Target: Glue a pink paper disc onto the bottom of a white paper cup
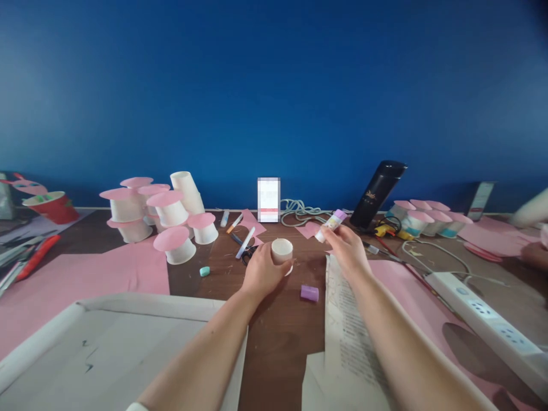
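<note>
Head view: the left hand (262, 269) wraps its fingers around 1 cup (281, 248) on the table (274, 354). Right of that cup, the right hand (349, 246) grasps 1 glue stick (329, 226) between thumb and fingers. A cap (309, 293) lies in front of the cup, pink-topped cups (182, 254) stand left of it, and a flask (375, 197) is behind it, rightward.

Hands (262, 272) w/ cup (282, 249) & glue stk (333, 221)

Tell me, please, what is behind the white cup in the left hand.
Behind the white cup are brown tabletop, a pixelated white rectangle, coiled cable and blue wall. The cup and left hand cover whatever is immediately behind.
</note>
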`<state>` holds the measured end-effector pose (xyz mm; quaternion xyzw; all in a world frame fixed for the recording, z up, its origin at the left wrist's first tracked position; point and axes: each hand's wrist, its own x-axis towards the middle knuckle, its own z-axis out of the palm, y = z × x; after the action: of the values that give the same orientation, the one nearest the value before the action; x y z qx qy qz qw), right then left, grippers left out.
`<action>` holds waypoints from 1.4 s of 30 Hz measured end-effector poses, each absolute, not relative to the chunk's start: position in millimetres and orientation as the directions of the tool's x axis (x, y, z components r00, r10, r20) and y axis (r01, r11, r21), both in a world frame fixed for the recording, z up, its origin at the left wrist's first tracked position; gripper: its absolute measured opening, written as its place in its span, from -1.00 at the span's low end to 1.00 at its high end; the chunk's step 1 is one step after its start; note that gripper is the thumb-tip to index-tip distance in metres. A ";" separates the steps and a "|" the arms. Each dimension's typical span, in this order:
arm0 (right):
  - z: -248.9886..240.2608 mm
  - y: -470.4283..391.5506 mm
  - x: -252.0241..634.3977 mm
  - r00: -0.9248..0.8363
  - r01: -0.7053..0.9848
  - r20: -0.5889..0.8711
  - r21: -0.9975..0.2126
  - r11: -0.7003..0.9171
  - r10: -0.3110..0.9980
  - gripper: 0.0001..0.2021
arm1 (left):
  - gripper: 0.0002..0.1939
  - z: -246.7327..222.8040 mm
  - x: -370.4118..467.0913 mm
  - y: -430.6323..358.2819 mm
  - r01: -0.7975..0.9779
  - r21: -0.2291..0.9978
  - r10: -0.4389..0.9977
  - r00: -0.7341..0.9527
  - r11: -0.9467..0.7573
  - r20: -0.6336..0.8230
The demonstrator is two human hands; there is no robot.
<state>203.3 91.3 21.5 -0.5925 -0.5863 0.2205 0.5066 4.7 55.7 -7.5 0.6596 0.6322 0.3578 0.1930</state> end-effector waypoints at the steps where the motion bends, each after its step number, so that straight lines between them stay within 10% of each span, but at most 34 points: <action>1: 20.0 94.2 208.4 0.193 0.556 0.289 -0.819 0.138 0.937 -0.56 | -0.55 -8.1 4.6 55.8 0.705 0.698 0.974 -0.045 -0.128 0.223; 13: 17.4 84.8 194.9 0.038 0.970 0.009 -0.242 -0.035 0.999 -0.58 | -0.57 -14.3 5.7 57.0 0.723 0.670 0.967 -0.013 -0.168 0.256; 23: 31.6 123.0 228.1 0.228 0.797 0.198 -0.601 -0.066 0.954 -0.80 | -0.58 -13.6 6.7 57.9 0.707 0.685 0.967 -0.007 -0.176 0.255; 26: 31.1 151.4 235.4 0.325 0.571 -0.017 -0.793 -0.211 0.945 -0.88 | -0.56 -13.5 5.7 57.6 0.695 0.697 0.969 -0.003 -0.177 0.248; 42: 2.3 216.0 239.0 0.408 0.304 -0.449 -0.754 -0.582 0.795 -0.68 | -0.54 -16.8 3.8 59.8 0.682 0.700 0.963 0.023 -0.213 0.270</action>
<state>239.0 216.0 2.3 -0.7857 -0.3495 0.4169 0.2944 3.8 59.8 -16.8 0.6887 0.5970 0.3633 0.1932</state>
